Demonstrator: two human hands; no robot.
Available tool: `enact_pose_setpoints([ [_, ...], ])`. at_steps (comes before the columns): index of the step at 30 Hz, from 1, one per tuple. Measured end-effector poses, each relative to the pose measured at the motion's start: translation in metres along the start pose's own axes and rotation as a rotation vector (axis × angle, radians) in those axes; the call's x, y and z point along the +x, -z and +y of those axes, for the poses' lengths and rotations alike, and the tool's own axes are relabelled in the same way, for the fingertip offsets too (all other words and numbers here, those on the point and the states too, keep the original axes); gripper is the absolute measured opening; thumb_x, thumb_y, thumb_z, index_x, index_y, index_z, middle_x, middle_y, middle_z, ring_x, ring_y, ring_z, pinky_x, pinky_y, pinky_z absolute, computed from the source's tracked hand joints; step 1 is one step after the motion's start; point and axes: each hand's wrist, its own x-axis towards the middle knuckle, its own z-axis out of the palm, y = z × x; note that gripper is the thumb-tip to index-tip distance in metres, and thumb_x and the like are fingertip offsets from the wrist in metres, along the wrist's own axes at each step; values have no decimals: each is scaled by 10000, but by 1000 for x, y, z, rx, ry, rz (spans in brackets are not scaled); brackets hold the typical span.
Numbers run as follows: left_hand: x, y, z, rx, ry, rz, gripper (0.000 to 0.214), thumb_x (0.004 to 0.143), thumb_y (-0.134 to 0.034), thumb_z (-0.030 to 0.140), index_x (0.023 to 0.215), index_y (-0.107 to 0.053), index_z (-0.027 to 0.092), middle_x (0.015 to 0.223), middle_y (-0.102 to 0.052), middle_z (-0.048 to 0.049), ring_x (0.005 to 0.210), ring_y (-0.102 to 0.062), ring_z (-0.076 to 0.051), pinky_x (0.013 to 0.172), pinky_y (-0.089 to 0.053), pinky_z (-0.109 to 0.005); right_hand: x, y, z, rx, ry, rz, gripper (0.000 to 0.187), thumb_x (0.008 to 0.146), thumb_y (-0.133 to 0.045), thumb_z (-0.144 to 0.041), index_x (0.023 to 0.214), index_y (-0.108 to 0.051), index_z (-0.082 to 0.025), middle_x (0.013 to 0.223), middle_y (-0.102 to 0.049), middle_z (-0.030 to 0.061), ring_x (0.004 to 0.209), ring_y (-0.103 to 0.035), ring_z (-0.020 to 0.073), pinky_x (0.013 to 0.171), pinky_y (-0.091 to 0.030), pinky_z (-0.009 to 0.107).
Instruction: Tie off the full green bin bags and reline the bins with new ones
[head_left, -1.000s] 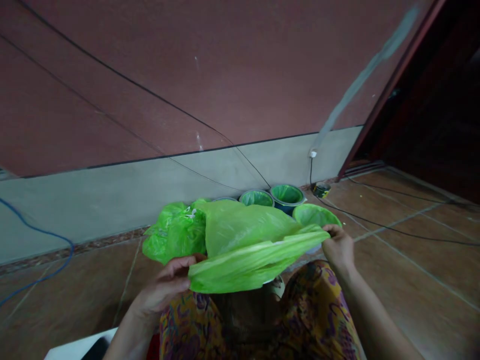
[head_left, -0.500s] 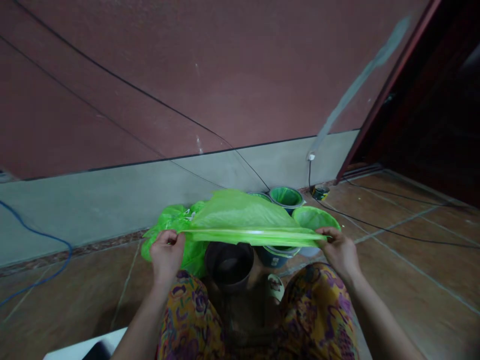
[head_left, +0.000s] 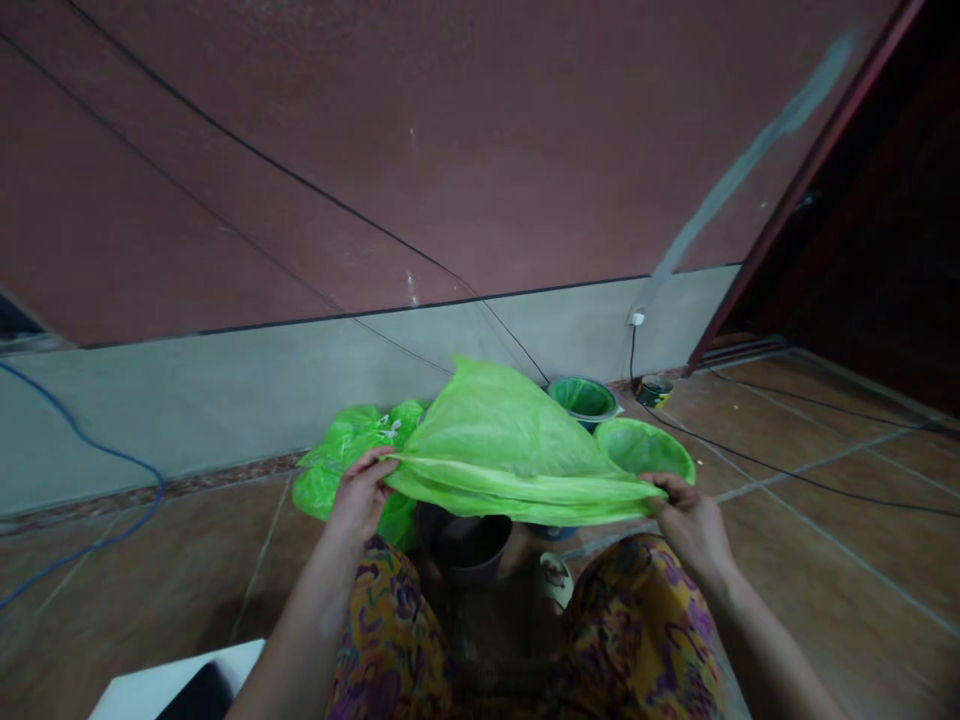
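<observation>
A light green plastic bag [head_left: 510, 425] is stretched sideways in front of me, its far part puffed up and its near edge gathered in loose folds. My left hand [head_left: 365, 490] pinches one end of that edge, and my right hand [head_left: 686, 510] pinches the other. Below the bag stands a dark brown bin [head_left: 465, 570], its far rim covered by the plastic. Behind my right hand is a bin lined in green [head_left: 645, 450].
Another green-lined bin [head_left: 585, 398] stands by the wall. Bright green bags [head_left: 349, 450] are piled at left. A small can [head_left: 654, 391] sits near a black cable [head_left: 750, 460]. A blue cable [head_left: 127, 460] lies far left; a white surface [head_left: 142, 690] is lower left.
The bag's edge has gone from a taut, flat strip to looser, wider folds, and its far part has puffed higher. My hands have come slightly closer together, both still gripping it.
</observation>
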Motion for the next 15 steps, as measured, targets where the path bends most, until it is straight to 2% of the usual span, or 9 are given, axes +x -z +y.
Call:
enact_pose_setpoints([
  [2, 1, 1, -5, 100, -70, 37, 366, 477, -799, 286, 793, -662, 162, 633, -593, 39, 522, -524, -97, 449, -374, -203, 2, -2, 2, 21, -19, 14, 338, 628, -569, -320, 893, -696, -153, 743, -715, 53, 605, -612, 187, 565, -478, 285],
  [5, 5, 2, -12, 308, -282, 199, 293, 568, -755, 374, 746, -639, 172, 559, -520, 65, 481, -460, -93, 461, -361, -215, 2, -6, -1, 30, -38, 59, 352, 638, -592, -353, 903, -705, -149, 717, -712, 53, 574, -609, 185, 532, -470, 278],
  [8, 4, 3, -14, 573, -507, 374, 207, 678, -682, 379, 727, -632, 185, 474, -407, 88, 451, -379, -96, 477, -305, -227, -2, -10, -5, 16, -25, 84, 355, 646, -583, -332, 919, -716, -148, 653, -690, 33, 485, -550, 153, 455, -412, 249],
  [10, 1, 4, -13, 725, -592, 428, 184, 742, -633, 360, 674, -609, 191, 455, -388, 82, 451, -362, -100, 491, -276, -235, -4, -13, -6, 30, -13, 79, 350, 653, -567, -306, 922, -722, -144, 590, -660, 17, 450, -518, 141, 427, -386, 238],
  [12, 1, 6, -12, 805, -598, 410, 265, 779, -586, 342, 561, -537, 199, 433, -389, 67, 444, -360, -101, 494, -268, -238, -4, -13, -5, 59, -11, 71, 344, 654, -558, -285, 915, -727, -137, 552, -639, 10, 444, -518, 141, 422, -392, 235],
  [15, 4, 12, -14, 723, -459, 262, 256, 751, -595, 333, 535, -544, 205, 445, -494, 38, 446, -448, -115, 482, -318, -233, 0, -9, 0, 63, -8, 90, 356, 650, -546, -259, 919, -741, -133, 578, -657, 19, 465, -541, 144, 437, -422, 237],
])
